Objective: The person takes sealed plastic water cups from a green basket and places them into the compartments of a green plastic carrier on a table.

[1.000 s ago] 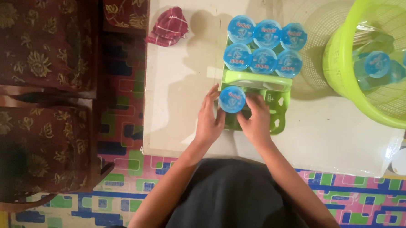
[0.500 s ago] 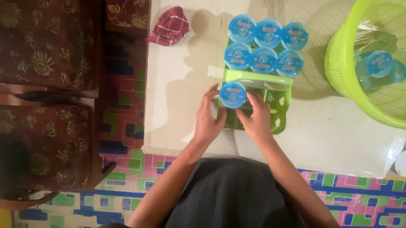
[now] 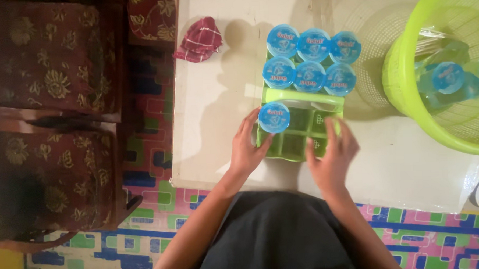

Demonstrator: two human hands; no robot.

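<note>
Cup (image 3: 274, 117) sits in near-left slot of green carrier (image 3: 295, 146); left hand (image 3: 246, 147) fingers curled against it, right hand (image 3: 332, 156) spread open on carrier's right corner. Risk: nudged carrier tips cup.

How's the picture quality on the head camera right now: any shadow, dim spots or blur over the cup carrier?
Head view: dim warm light; soft shadows on the pale table left of the green plastic cup carrier; the right hand slightly motion-blurred; the blue foil-lidded cups sharp enough to count; the dark floral seat at left murky.
</note>
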